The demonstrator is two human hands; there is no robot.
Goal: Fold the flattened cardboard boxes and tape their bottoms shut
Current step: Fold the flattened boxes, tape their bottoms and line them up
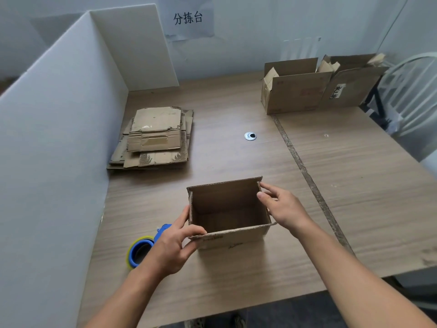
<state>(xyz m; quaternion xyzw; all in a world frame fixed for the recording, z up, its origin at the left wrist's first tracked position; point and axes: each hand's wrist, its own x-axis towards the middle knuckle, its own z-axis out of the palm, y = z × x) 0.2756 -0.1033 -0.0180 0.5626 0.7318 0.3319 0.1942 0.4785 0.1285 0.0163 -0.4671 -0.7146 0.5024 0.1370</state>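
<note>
Near the middle of the table (236,150) the box (227,204) stands open-topped, the left hand (172,245) pinching its near-left corner and the right hand (283,207) grasping its right wall. Risk: an uneven squeeze skews the walls out of square before taping

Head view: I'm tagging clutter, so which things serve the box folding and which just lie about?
Job: open box, gripped by left hand and right hand; flattened cardboard stack; tape roll.
Lying about: two big boxes far right; white chair; wall sign.
</note>
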